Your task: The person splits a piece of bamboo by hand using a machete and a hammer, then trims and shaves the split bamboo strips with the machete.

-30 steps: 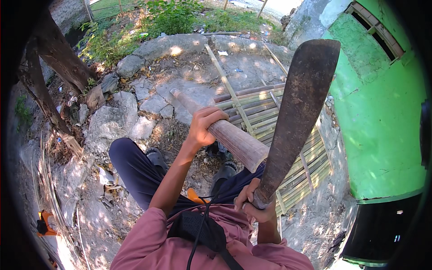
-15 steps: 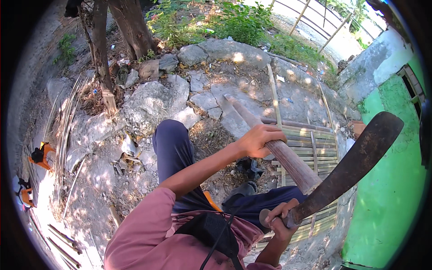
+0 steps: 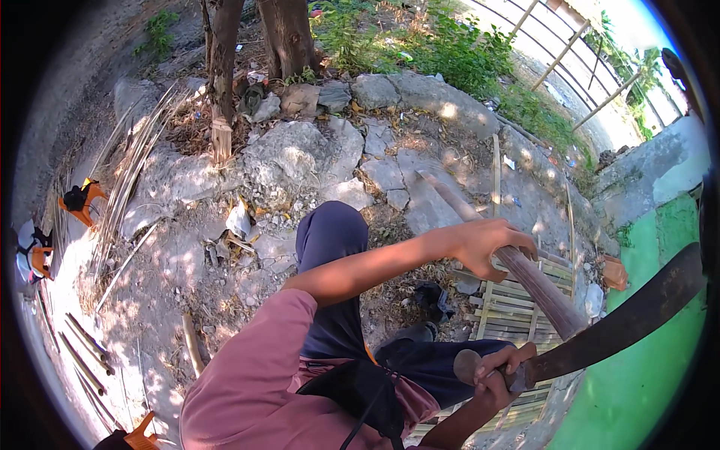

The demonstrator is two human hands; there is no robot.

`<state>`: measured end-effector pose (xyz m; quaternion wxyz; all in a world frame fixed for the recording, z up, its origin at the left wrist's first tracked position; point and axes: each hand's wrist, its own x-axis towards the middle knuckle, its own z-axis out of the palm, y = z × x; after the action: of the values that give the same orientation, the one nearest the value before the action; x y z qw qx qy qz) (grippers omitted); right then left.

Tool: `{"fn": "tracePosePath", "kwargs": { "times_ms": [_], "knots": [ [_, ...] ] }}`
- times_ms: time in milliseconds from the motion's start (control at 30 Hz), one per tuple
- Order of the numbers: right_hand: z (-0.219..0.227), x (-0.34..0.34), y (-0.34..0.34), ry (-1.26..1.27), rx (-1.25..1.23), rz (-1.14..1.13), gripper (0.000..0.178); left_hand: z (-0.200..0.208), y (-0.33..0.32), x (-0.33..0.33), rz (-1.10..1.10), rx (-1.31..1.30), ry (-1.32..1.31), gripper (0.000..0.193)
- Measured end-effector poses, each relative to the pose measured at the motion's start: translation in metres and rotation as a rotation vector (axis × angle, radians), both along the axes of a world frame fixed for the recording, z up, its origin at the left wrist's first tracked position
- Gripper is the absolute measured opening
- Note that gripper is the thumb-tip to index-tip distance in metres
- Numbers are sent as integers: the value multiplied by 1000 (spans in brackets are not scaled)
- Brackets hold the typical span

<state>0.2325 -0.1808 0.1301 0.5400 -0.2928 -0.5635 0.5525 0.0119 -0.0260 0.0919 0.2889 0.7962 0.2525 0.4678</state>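
My left hand [image 3: 493, 247] is closed round a long, rounded wooden pole [image 3: 541, 291], its arm stretched across my body. The pole slants from the stony ground at the far end down toward my right side. My right hand [image 3: 501, 375] grips the short handle of a machete [image 3: 626, 319] with a broad, dark, rust-stained blade. The blade points up and to the right, close by the pole's near end; I cannot tell whether they touch. Beneath the pole lies a panel of split bamboo slats [image 3: 501, 309], partly hidden by my leg and the pole.
A green wall [image 3: 622, 397] rises at the right. Large rocks [image 3: 292, 161] and tree trunks [image 3: 289, 37] stand ahead. Thin bamboo strips [image 3: 139, 172] lie at the left near an orange-and-black object [image 3: 84, 201]. Dark poles [image 3: 82, 349] rest at the lower left.
The whole view has shifted, so the surroundings sit farther right. The machete blade has tilted lower, toward the right. Both hands keep their holds on the pole and the machete.
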Motion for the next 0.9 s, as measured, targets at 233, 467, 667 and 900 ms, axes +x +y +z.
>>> {"fn": "tracePosePath", "kwargs": {
  "times_ms": [233,467,667,900],
  "knots": [
    [3,-17,11,49,60,22,35,-16,15,-17,86,83,-30,62],
    [-4,-2,28,137,87,195,42,-26,19,-12,161,21,-30,42],
    [-3,-1,25,172,39,225,48,-30,19,-10,236,10,17,39],
    [-5,5,28,166,28,263,48,-29,19,-8,243,7,11,42]
  ]
}}
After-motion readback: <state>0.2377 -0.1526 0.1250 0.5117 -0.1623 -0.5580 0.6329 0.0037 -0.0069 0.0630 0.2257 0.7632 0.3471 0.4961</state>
